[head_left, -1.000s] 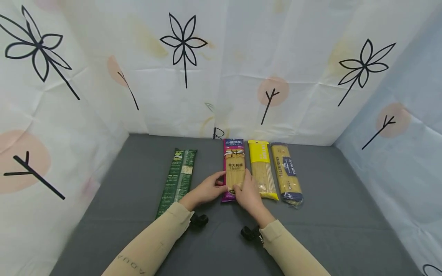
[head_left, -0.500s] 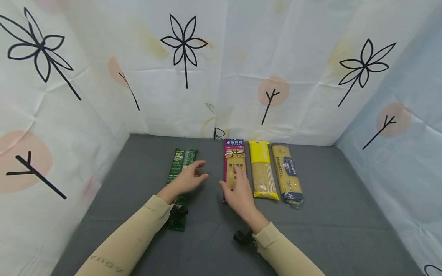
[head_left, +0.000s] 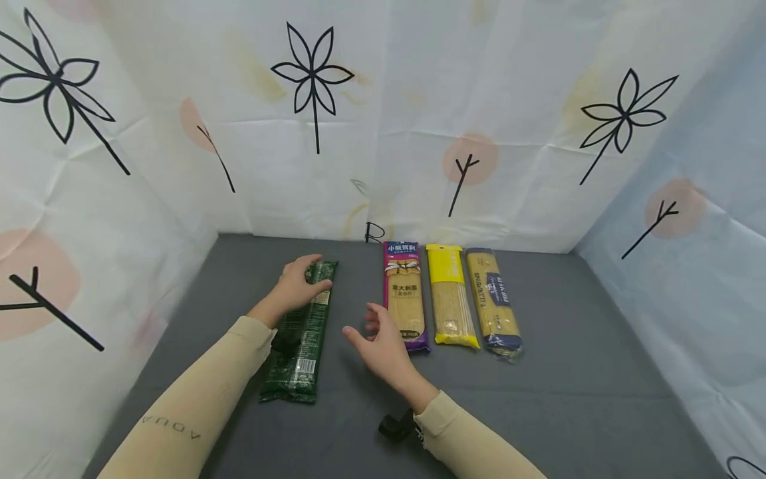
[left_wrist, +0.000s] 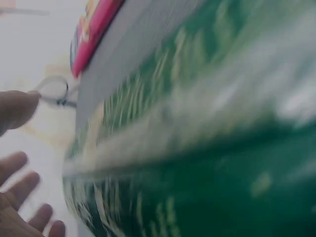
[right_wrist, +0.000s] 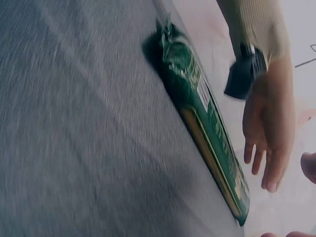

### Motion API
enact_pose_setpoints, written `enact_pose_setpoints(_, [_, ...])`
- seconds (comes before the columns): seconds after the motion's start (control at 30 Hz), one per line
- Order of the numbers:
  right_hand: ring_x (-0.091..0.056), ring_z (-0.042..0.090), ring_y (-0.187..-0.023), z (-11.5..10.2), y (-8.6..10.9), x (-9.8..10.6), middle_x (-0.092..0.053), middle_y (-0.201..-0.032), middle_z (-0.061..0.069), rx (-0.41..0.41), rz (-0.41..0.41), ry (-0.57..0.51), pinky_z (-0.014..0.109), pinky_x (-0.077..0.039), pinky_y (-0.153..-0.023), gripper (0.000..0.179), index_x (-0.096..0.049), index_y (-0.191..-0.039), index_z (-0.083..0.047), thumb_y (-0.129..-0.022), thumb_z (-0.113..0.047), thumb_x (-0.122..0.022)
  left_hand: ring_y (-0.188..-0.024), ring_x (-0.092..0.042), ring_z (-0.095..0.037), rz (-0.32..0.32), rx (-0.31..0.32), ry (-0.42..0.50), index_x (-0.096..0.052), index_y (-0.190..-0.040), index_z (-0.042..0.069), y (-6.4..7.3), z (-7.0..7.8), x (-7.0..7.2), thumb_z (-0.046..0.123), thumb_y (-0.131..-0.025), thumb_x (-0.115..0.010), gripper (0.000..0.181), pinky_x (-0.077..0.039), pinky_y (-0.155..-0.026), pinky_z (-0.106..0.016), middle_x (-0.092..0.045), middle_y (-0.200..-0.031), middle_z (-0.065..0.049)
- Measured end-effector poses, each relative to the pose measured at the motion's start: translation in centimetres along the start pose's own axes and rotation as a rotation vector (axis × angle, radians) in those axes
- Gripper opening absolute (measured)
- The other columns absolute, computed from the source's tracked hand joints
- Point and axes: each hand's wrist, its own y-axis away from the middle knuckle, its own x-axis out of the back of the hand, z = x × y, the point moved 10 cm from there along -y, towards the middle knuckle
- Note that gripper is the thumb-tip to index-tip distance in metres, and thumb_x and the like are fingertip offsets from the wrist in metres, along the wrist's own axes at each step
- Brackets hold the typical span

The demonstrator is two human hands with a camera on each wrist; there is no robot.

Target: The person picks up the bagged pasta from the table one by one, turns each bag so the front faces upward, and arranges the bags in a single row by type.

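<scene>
A green pasta packet point(head_left: 306, 352) lies on the left part of the grey table. Over its far half hovers my left hand point(head_left: 292, 286), fingers spread and loosely bent; the right wrist view shows a gap between that hand point(right_wrist: 269, 123) and the packet point(right_wrist: 205, 113). Blurred and close, the same packet point(left_wrist: 197, 148) fills much of the left wrist view. My right hand point(head_left: 383, 346) is above the table between the green packet and a purple-edged pasta packet point(head_left: 405, 299), thumb apart from the fingers and holding nothing.
Right of the purple-edged packet lie a yellow-topped spaghetti packet point(head_left: 451, 299) and a blue-and-clear spaghetti packet point(head_left: 495, 299), side by side. Patterned white cloth point(head_left: 395, 186) closes off the back and both sides of the grey table point(head_left: 574, 399). A black wrist camera point(head_left: 395, 427) sits below the right hand.
Both hands have left the purple-edged packet and moved left. The left hand has come over the green packet, whose near end has swung to the right. The other packets lie as before.
</scene>
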Motion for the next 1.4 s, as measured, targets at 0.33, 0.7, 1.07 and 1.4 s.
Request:
enact_pose_setpoints(0.33, [-0.051,0.025,-0.113,0.6,0.0,-3.0,-0.052,-0.13,0.011,-0.104,-0.1,-0.071,0.046,-0.045,-0.09,0.077,-0.038,-0.146,-0.01,-0.087,-0.051,-0.067,-0.14,-0.012,-0.048,-0.082,0.108,0.122,-0.019,-0.155,0.011,-2.1,-4.1,0.1,0.038,-0.095,-0.062,0.079,-0.026,-0.102,-0.067,-0.014,-0.157,-0.022])
enact_pose_setpoints(0.7, [-0.051,0.021,-0.112,0.4,-0.3,-5.5,-0.051,-0.127,0.005,-0.095,-0.141,-0.004,0.044,-0.046,-0.089,0.078,-0.038,-0.146,-0.011,-0.086,-0.049,-0.07,-0.137,-0.007,-0.055,-0.113,0.107,0.036,-0.028,-0.152,0.008,-2.3,-4.5,-0.6,0.031,-0.096,-0.062,0.07,-0.022,-0.101,-0.07,-0.018,-0.154,-0.024])
enact_pose_setpoints(1.07, [-0.051,0.023,-0.115,0.4,0.1,-5.5,-0.051,-0.128,0.006,-0.101,-0.166,0.043,0.045,-0.046,-0.089,0.078,-0.038,-0.146,-0.011,-0.086,-0.05,-0.069,-0.134,-0.015,-0.055,-0.087,0.16,0.011,-0.032,-0.15,0.005,-1.7,-4.2,-0.7,0.031,-0.096,-0.062,0.067,-0.028,-0.099,-0.067,-0.021,-0.153,-0.024])
enact_pose_setpoints(1.4, [-0.052,0.019,-0.11,0.8,0.5,-7.2,-0.05,-0.124,0.003,-0.095,-0.231,0.118,0.037,-0.049,-0.085,0.077,-0.041,-0.144,-0.007,-0.084,-0.042,-0.075,-0.128,-0.019,-0.054,-0.051,0.189,-0.036,-0.044,-0.145,0.012,-1.6,-4.2,-0.2,0.034,-0.097,-0.06,0.055,-0.032,-0.092,-0.066,-0.016,-0.149,-0.03])
